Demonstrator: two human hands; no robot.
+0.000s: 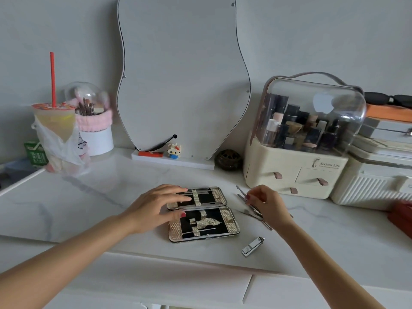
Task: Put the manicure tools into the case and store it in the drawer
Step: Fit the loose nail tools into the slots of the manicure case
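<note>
Left hand (160, 206) flat, fingers spread, pinning the open manicure case (201, 214). Right hand (265, 204) pinches one slim tool (242, 195) from the loose pile beside it. Slide it under an elastic loop; nail clipper (252, 246) waits nearer you.

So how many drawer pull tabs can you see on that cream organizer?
3. One tab on the upper left drawer, one on the upper right drawer, one on the lower drawer of the cream organizer. Its far sides are hidden, so there may be more.

Red object (402, 216) cut off right (identity unclear); tool pile (253, 210) partly hidden.
</note>
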